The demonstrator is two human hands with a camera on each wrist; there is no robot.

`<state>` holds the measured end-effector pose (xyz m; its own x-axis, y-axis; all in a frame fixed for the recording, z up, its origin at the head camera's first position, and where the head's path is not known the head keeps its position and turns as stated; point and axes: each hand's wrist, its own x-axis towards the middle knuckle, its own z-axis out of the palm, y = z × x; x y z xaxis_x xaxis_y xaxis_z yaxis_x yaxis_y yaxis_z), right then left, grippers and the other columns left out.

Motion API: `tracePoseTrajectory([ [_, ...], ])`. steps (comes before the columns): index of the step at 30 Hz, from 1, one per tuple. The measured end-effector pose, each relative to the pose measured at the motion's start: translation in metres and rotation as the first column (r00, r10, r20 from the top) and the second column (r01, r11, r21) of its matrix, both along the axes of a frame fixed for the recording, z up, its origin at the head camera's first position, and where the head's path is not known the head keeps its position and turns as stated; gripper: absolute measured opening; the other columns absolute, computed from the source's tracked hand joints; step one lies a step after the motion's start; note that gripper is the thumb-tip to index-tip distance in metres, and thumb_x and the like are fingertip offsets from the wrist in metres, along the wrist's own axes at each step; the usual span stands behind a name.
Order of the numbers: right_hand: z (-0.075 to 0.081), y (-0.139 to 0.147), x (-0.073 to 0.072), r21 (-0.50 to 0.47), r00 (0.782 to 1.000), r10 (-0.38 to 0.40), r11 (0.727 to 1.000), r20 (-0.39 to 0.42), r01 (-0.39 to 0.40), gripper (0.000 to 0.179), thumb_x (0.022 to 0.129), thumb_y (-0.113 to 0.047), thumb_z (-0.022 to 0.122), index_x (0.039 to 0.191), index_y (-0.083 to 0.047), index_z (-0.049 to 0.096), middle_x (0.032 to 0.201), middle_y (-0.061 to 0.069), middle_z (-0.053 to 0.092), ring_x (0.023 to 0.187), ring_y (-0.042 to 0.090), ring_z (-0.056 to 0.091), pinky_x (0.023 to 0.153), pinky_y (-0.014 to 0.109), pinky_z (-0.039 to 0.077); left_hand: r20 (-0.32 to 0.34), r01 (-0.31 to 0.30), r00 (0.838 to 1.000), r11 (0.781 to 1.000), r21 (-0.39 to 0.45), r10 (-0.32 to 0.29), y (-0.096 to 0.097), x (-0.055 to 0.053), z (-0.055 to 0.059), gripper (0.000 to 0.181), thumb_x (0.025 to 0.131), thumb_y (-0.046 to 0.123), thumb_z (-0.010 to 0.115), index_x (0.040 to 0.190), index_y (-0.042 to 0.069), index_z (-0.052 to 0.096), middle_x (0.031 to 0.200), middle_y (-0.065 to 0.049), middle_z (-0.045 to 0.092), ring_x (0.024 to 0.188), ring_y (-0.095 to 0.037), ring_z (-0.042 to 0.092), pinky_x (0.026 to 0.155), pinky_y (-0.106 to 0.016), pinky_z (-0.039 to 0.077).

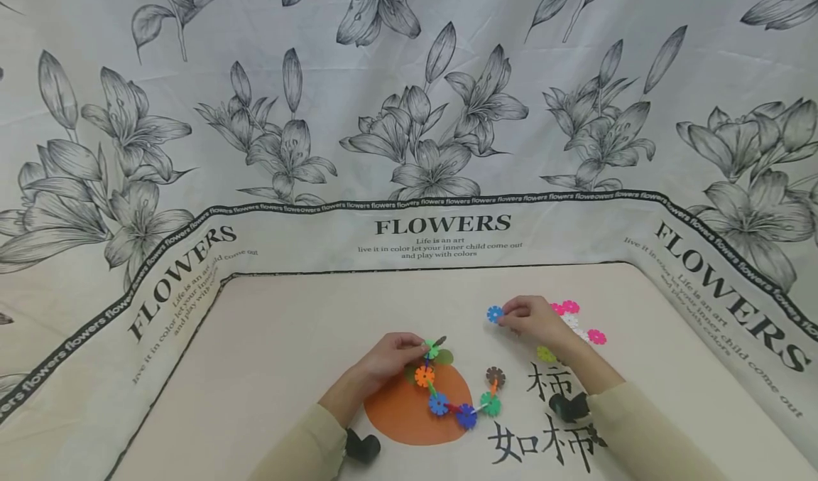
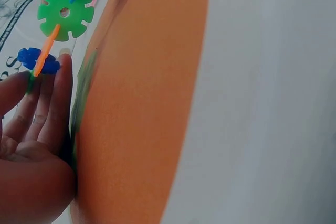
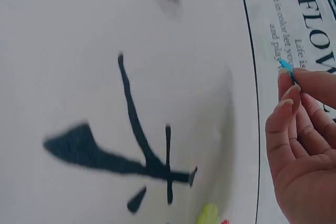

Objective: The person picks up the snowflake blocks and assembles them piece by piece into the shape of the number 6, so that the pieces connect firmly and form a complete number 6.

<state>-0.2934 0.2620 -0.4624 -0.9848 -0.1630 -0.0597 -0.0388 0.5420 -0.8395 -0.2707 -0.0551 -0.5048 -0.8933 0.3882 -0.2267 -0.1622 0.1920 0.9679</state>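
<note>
Here the chain [image 1: 466, 415] is sitting in front of me, a string of notched plastic discs, and it's curving in a U over the orange print [image 1: 393, 413], its right side swinging out past the print's edge. My left hand [image 1: 397, 352] is pinching the light green disc [image 1: 432, 352] at one end, thumb on one side, fingers reaching fairly straight on the other. From there an orange disc [image 1: 424, 376] is following, then two blues at the bottom of the bend, then a deeper green [image 1: 490, 403], and a brown disc [image 1: 495, 376] is finishing off the free end. Between these, more discs are standing edge-on, slotted in as links. Whether the bend is touching the table, I can't tell.

Over to my right hand [image 1: 529, 315]: it's pinching a single blue disc [image 1: 495, 315] between thumb and fingertips, well apart from the chain and farther out from me. The right wrist view is showing that disc almost edge-on, with my other fingers curling loosely below.

Just past my right forearm, loose discs are lying in a small cluster: pink [image 1: 597, 337], white [image 1: 571, 320], and a yellow-green one [image 1: 546, 354] partly hiding behind my arm. Nearer me, black characters [image 1: 514, 444] are running across the cream table [image 1: 275, 367], right of the print. Pale sleeves [image 1: 300, 442] are covering my forearms, and behind everything a white curtain [image 1: 332, 111] is hanging, all grey lilies and the word FLOWERS.
</note>
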Motion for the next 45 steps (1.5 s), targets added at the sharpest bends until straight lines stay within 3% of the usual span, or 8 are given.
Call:
tracePoseTrajectory([
  [6,0.004,-0.029,0.009,-0.141,0.993,0.114,0.984,0.019,-0.110,0.030,0.096,-0.012,0.071,0.118,0.007,0.063,0.096,0.022,0.072,0.086,0.031,0.064,0.077,0.034,0.057,-0.003,-0.007,1.000,1.000,0.007,0.007,0.000,0.002,0.001,0.021,0.102,0.022,0.066,0.110,0.004,0.071,0.098,-0.005,0.074,0.091,-0.017,0.067,0.094,-0.033,0.054],
  [14,0.004,-0.057,0.015,-0.201,0.976,0.218,0.955,-0.027,-0.219,0.039,0.096,-0.012,0.071,0.130,0.005,0.063,0.092,0.022,0.069,0.083,0.031,0.065,0.079,0.038,0.058,0.007,-0.011,1.000,1.000,0.011,0.011,0.000,0.000,0.002,0.020,0.103,0.021,0.064,0.112,0.004,0.069,0.099,-0.007,0.076,0.093,-0.018,0.069,0.098,-0.036,0.053],
  [25,-0.001,-0.069,0.011,-0.209,0.973,0.227,0.951,-0.029,-0.228,0.032,0.100,-0.010,0.063,0.129,0.005,0.065,0.103,0.024,0.073,0.087,0.031,0.067,0.078,0.033,0.059,0.000,0.000,1.000,0.999,0.041,0.000,-0.001,0.001,0.003,0.020,0.103,0.018,0.063,0.113,0.001,0.067,0.099,-0.008,0.076,0.091,-0.017,0.070,0.096,-0.034,0.054],
  [31,-0.002,-0.069,0.010,-0.229,0.969,0.245,0.943,-0.014,-0.242,0.031,0.102,-0.011,0.061,0.128,0.006,0.066,0.105,0.024,0.073,0.088,0.030,0.069,0.080,0.038,0.060,-0.003,-0.005,1.000,0.999,0.048,0.005,-0.001,0.000,0.002,0.020,0.103,0.018,0.062,0.112,0.000,0.067,0.099,-0.009,0.077,0.091,-0.017,0.071,0.098,-0.035,0.053],
  [39,-0.005,-0.072,0.009,-0.326,0.968,0.251,0.917,0.026,-0.229,0.031,0.100,-0.010,0.066,0.124,0.008,0.068,0.101,0.018,0.075,0.085,0.021,0.068,0.081,0.034,0.059,0.006,-0.068,0.998,0.996,0.058,0.068,0.001,0.001,0.000,0.020,0.102,0.021,0.065,0.107,0.002,0.069,0.093,-0.008,0.077,0.087,-0.017,0.071,0.098,-0.035,0.053],
  [45,-0.005,-0.075,0.010,-0.360,0.967,0.254,0.905,0.030,-0.227,0.032,0.098,-0.010,0.068,0.123,0.009,0.068,0.100,0.013,0.076,0.089,0.027,0.070,0.080,0.031,0.059,0.000,-0.114,0.993,0.991,0.075,0.114,0.003,0.005,0.001,0.018,0.101,0.018,0.066,0.105,0.000,0.068,0.090,-0.009,0.077,0.083,-0.018,0.073,0.094,-0.034,0.056],
])
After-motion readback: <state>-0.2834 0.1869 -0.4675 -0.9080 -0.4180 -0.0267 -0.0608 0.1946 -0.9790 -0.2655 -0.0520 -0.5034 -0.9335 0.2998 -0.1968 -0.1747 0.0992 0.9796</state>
